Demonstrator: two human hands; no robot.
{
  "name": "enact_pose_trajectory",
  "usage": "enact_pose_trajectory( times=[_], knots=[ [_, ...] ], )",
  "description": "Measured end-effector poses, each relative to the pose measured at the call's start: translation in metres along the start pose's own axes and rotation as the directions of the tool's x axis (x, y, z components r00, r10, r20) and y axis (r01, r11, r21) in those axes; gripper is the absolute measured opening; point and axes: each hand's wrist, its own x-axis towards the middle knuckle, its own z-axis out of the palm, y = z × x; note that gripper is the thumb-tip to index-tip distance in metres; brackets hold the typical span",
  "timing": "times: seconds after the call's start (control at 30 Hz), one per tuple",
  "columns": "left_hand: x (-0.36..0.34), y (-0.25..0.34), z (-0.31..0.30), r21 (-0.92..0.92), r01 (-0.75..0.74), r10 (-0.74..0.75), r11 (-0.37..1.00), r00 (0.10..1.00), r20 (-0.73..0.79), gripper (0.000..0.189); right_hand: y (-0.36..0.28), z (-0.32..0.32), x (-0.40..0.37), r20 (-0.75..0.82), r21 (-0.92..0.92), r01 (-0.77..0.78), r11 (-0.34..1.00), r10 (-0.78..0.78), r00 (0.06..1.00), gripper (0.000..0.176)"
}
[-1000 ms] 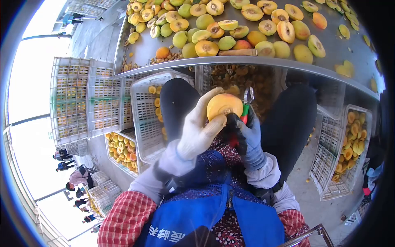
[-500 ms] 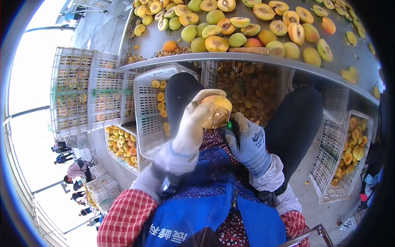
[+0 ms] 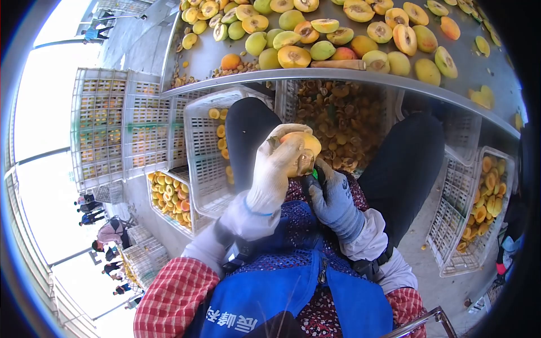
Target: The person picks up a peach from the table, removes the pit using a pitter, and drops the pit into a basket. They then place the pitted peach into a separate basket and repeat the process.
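My left hand (image 3: 275, 163), in a pale work glove, is closed round an apricot half (image 3: 309, 145) above my lap. The cut face, where a brownish stone area shows, is turned toward my right hand. My right hand (image 3: 336, 197), gloved in grey-blue, grips a small pitting knife (image 3: 315, 173) by its green handle. Its metal end meets the lower edge of the fruit; the fingers hide most of the tool. Beyond both hands, between my knees, a crate (image 3: 286, 107) holds many discarded-looking brown and orange pieces.
A metal table (image 3: 225, 81) ahead carries many apricot halves, loose stones and a wooden-handled tool (image 3: 338, 65). White crates of halves stand on the left (image 3: 194, 135) and right (image 3: 442, 225). Stacked crates (image 3: 98, 124) rise farther left. Several people are in the left distance.
The apricot half has tilted in my left hand, and its cut face shows less. My right hand has moved slightly with the knife, staying against the fruit. The view has shifted a little.
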Motion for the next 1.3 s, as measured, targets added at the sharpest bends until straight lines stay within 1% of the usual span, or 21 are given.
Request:
enact_pose_trajectory(
  times=[0.13, 0.2, 0.23, 0.27, 0.3, 0.4, 0.47, 0.5, 0.53, 0.57, 0.6, 0.7, 0.73, 0.83, 0.97, 1.07, 1.13, 1.17, 1.2, 1.27, 1.3],
  knots=[
    [0.007, 0.015, -0.007, 0.082, 0.012, -0.026, 0.997, 0.985, 0.17, 0.046, 0.003, -0.005, 0.003, -0.008, -0.185, 0.023, 0.982, -0.025, 1.0, 0.039],
    [0.003, 0.021, -0.009, 0.069, 0.034, -0.044, 0.997, 0.987, 0.153, 0.034, -0.008, -0.012, 0.008, 0.037, -0.284, 0.035, 0.958, -0.026, 0.999, 0.038],
    [0.002, 0.022, -0.009, 0.063, 0.043, -0.052, 0.997, 0.988, 0.144, 0.03, -0.003, -0.008, 0.007, 0.018, -0.225, 0.028, 0.974, -0.024, 1.0, 0.038],
    [0.006, 0.016, -0.008, 0.097, -0.05, 0.041, 0.994, 0.995, 0.089, 0.024, 0.004, 0.0, 0.003, 0.001, -0.165, 0.02, 0.986, -0.02, 1.0, 0.037],
    [0.006, 0.014, -0.005, 0.145, -0.049, 0.041, 0.988, 0.997, 0.06, 0.025, 0.007, 0.005, 0.001, -0.017, -0.106, 0.015, 0.994, -0.017, 1.0, 0.037],
    [0.006, 0.009, 0.0, 0.233, -0.051, 0.051, 0.971, 0.999, 0.004, 0.024, 0.003, 0.01, -0.004, -0.033, -0.084, 0.032, 0.996, -0.035, 0.999, 0.033],
    [0.003, 0.007, 0.003, 0.228, -0.071, 0.071, 0.971, 0.997, 0.004, 0.02, 0.006, 0.015, -0.011, -0.061, 0.053, 0.022, 0.998, -0.019, 0.998, 0.03],
    [0.003, 0.007, 0.003, 0.231, -0.103, 0.102, 0.968, 0.995, 0.016, 0.019, 0.009, 0.018, -0.014, -0.037, 0.212, -0.065, 0.975, 0.074, 0.997, 0.028],
    [0.003, 0.007, 0.003, 0.234, -0.133, 0.129, 0.963, 0.991, 0.03, 0.017, 0.012, 0.021, -0.017, -0.013, 0.363, -0.15, 0.92, 0.166, 0.986, 0.025],
    [0.004, 0.007, 0.003, 0.237, -0.164, 0.158, 0.957, 0.986, 0.043, 0.016, 0.015, 0.023, -0.019, 0.087, 0.568, -0.31, 0.762, 0.319, 0.944, 0.022],
    [0.005, 0.007, 0.004, 0.263, -0.201, 0.19, 0.944, 0.98, 0.066, 0.017, 0.015, 0.024, -0.019, 0.218, 0.719, -0.444, 0.534, 0.434, 0.874, 0.021],
    [0.007, 0.008, 0.005, 0.322, -0.252, 0.223, 0.912, 0.967, 0.125, 0.021, 0.005, 0.008, -0.012, 0.54, 0.779, -0.609, 0.151, 0.332, 0.773, 0.044],
    [0.01, 0.013, 0.007, 0.33, -0.235, 0.201, 0.914, 0.97, 0.135, 0.021, 0.006, 0.008, -0.011, 0.559, 0.769, -0.622, 0.149, 0.314, 0.767, 0.05],
    [0.015, 0.008, 0.005, 0.398, -0.246, 0.189, 0.884, 0.966, 0.177, 0.024, 0.012, 0.007, -0.012, 0.66, 0.748, -0.652, -0.126, 0.249, 0.709, 0.05],
    [0.024, 0.002, -0.001, 0.548, -0.448, 0.334, 0.707, 0.894, 0.3, 0.027, 0.012, 0.006, -0.009, 0.676, 0.736, -0.662, -0.145, 0.218, 0.704, 0.043],
    [0.027, 0.0, -0.007, 0.529, -0.473, 0.333, 0.704, 0.879, 0.342, 0.03, 0.015, 0.007, -0.008, 0.698, 0.706, -0.659, -0.26, 0.095, 0.71, 0.045],
    [0.029, -0.001, -0.008, 0.478, -0.421, 0.288, 0.771, 0.9, 0.328, 0.024, 0.02, 0.013, -0.01, 0.704, 0.654, -0.647, -0.393, 0.003, 0.71, 0.051],
    [0.028, -0.003, -0.009, 0.452, -0.39, 0.262, 0.802, 0.91, 0.321, 0.022, 0.021, 0.016, -0.012, 0.696, 0.665, -0.638, -0.388, 0.012, 0.718, 0.052],
    [0.024, -0.006, -0.009, 0.314, -0.264, 0.19, 0.912, 0.95, 0.249, 0.02, 0.021, 0.017, -0.014, 0.689, 0.675, -0.631, -0.381, 0.022, 0.724, 0.052],
    [0.019, -0.012, -0.007, -0.014, -0.015, 0.017, 1.0, 0.988, 0.156, 0.022, 0.023, 0.018, -0.01, 0.69, 0.672, -0.629, -0.39, 0.022, 0.723, 0.053],
    [0.015, -0.015, -0.007, -0.019, 0.004, -0.001, 1.0, 0.992, 0.127, 0.025, 0.024, 0.018, -0.012, 0.701, 0.654, -0.632, -0.417, 0.019, 0.713, 0.052]
  ],
)
